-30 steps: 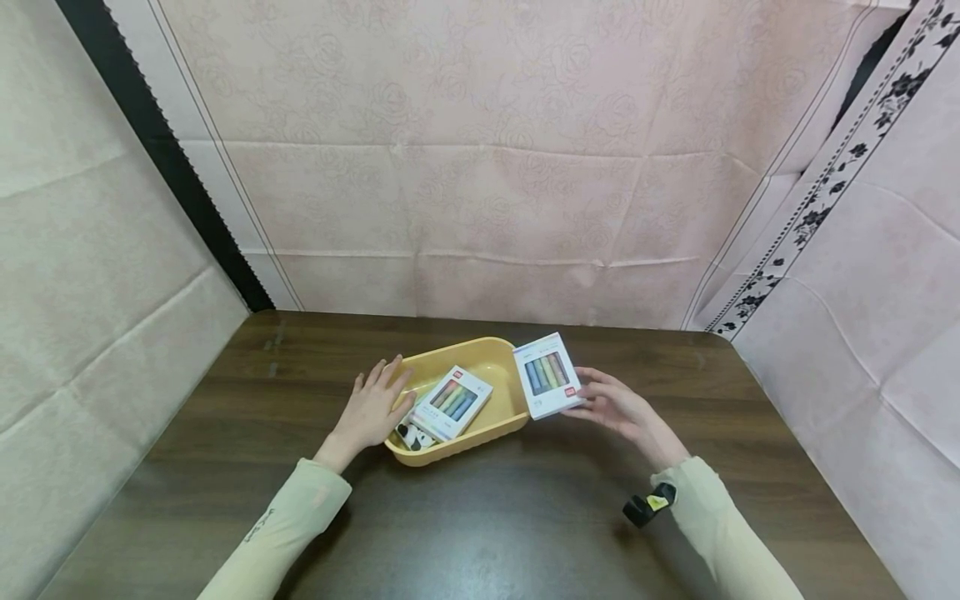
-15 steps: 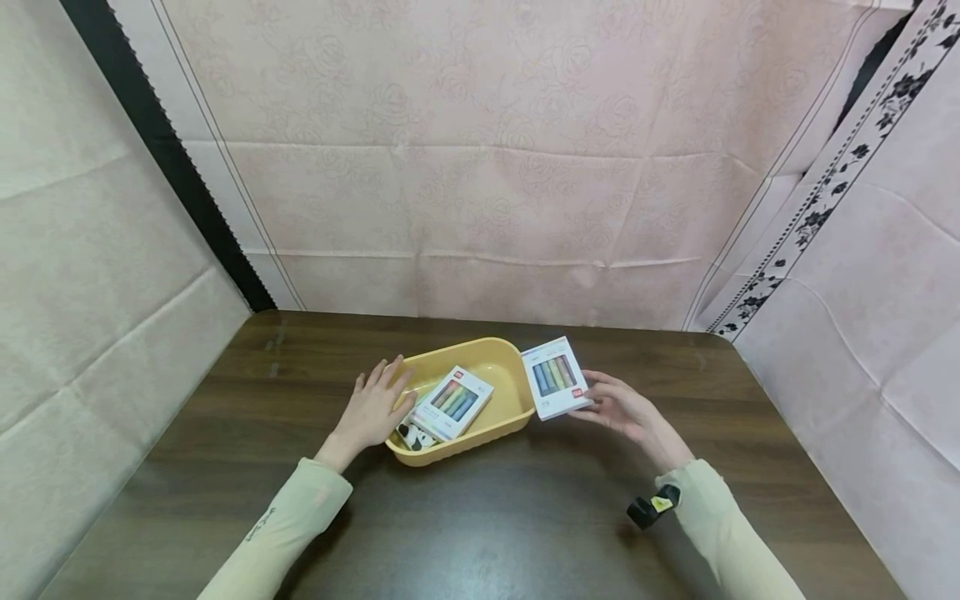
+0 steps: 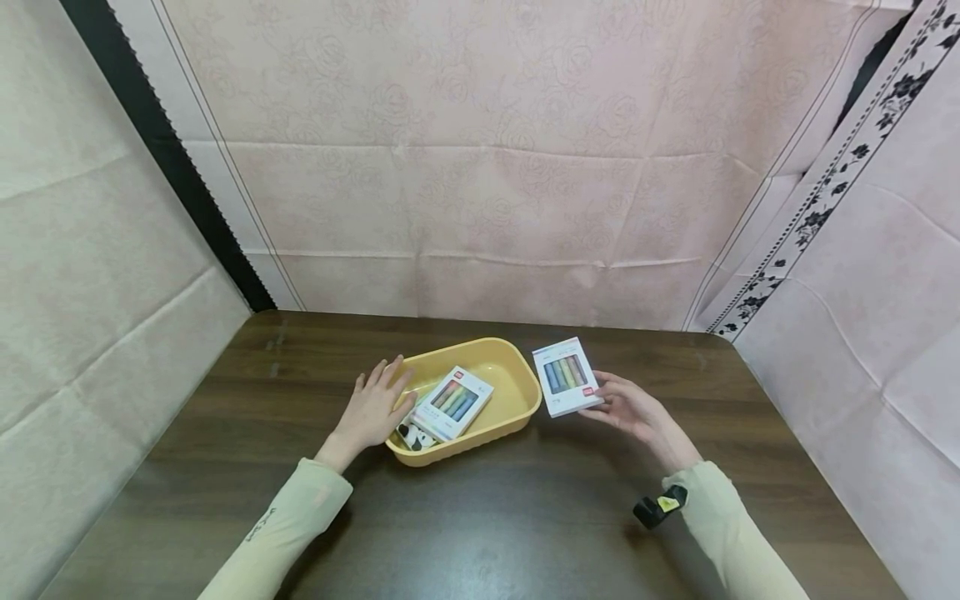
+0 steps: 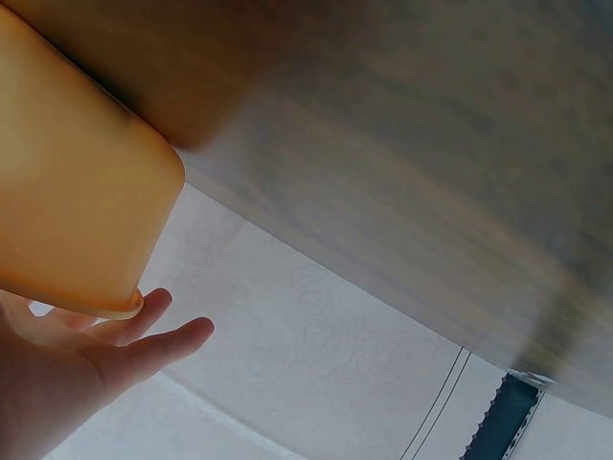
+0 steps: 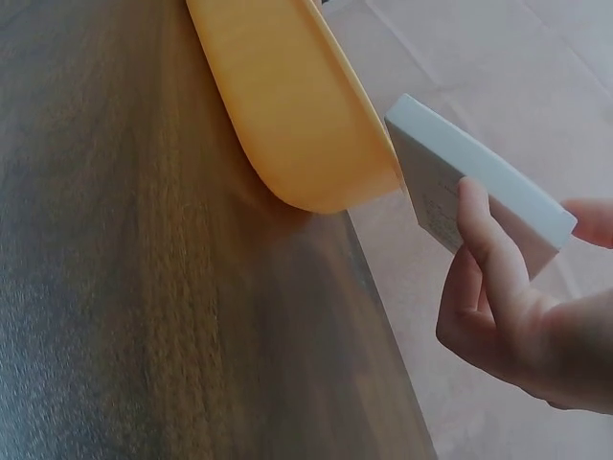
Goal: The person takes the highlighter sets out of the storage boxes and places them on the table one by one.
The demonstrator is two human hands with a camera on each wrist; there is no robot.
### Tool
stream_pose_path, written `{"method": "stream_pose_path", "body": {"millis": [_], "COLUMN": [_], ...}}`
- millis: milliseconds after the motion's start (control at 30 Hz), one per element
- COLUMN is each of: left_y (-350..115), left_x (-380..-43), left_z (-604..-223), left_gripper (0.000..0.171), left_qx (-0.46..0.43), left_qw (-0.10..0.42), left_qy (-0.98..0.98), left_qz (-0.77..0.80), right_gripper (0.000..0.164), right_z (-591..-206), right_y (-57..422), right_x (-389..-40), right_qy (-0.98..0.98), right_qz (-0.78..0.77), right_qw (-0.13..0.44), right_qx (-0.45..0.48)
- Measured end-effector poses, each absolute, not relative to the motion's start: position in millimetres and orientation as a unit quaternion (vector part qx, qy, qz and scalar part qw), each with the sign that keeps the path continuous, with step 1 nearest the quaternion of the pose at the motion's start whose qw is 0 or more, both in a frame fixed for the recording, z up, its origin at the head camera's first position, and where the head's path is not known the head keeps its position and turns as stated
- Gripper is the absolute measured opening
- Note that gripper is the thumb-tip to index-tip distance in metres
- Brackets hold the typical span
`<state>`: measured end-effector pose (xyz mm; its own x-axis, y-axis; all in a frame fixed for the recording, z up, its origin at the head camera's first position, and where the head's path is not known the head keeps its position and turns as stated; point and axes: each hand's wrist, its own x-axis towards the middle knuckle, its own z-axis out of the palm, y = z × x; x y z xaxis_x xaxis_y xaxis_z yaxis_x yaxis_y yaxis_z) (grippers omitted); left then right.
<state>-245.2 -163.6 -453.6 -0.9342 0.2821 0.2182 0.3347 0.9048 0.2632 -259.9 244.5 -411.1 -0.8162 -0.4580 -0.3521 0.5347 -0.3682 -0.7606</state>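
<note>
My right hand [image 3: 637, 417] pinches a white box [image 3: 566, 377] by its lower right edge, just right of the yellow basket [image 3: 517, 417]. Pastel-coloured sticks show on the front of this box, though I cannot tell their kind. In the right wrist view the thumb lies against one face of the white box [image 5: 479, 172], clear of the table. My left hand [image 3: 372, 412] rests on the basket's left rim with its fingers spread. Inside the basket, a similar white box [image 3: 453, 403] lies tilted over a black-and-white patterned item [image 3: 415, 437], partly covered.
The dark wooden table [image 3: 465, 533] extends around the basket. Pale patterned cloth [image 3: 487, 167] hangs behind the table's far edge and at both sides. A black device [image 3: 660, 506] is strapped at the right wrist.
My right hand has drawn its white box to the right, from touching or overlapping the basket's right rim to beside it. The left hand and the basket have stayed still.
</note>
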Motion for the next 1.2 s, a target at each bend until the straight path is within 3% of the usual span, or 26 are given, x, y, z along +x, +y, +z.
{"method": "stream_pose_path", "body": {"millis": [1200], "left_y": [-163], "left_x": [-244], "left_z": [-452], "left_gripper": [0.051], "left_qx": [-0.156], "left_qw": [0.083], "left_qy": [-0.972], "left_qz": [-0.153], "right_gripper": [0.068], "right_z": [-424], "right_y": [262], "right_x": [-264], "right_qy": [0.512], "right_qz": [-0.803], "right_qw": [0.298], "right_qx": [0.07]}}
